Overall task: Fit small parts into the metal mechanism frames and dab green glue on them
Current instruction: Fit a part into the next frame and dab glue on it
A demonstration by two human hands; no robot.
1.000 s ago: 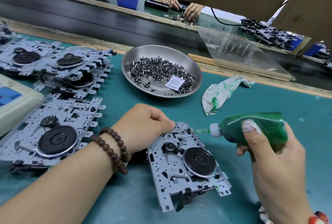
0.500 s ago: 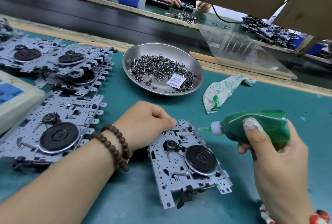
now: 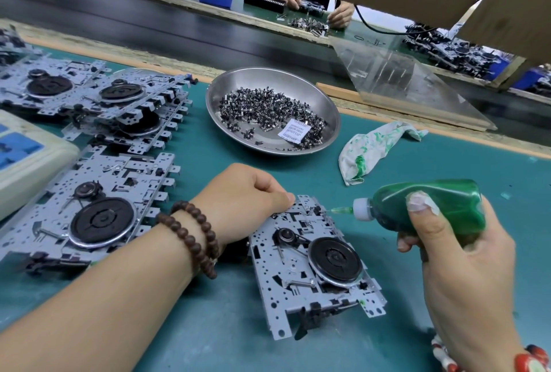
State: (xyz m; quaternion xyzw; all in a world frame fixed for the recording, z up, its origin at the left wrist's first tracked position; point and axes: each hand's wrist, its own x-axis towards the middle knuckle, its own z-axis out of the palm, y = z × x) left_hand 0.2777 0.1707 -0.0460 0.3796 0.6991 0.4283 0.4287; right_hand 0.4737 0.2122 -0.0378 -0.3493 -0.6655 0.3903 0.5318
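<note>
- The left hand (image 3: 244,201), fingers curled, presses on the far corner of a metal frame (image 3: 316,264) lying on the green worktop (image 3: 208,327).
- The right hand (image 3: 456,255) grips a green glue bottle (image 3: 429,207), its nozzle tip at the frame's far edge.
- A steel bowl (image 3: 328,109) of small parts (image 3: 268,109) sits beyond.

Left grip (image 3: 247,198) curled, knuckles up; right grip (image 3: 447,240) clasped, thumb raised.

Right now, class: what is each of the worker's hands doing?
Left hand: fingers curled, pressing on the far edge of the metal frame; anything pinched is hidden.
Right hand: grips the green glue bottle.
</note>
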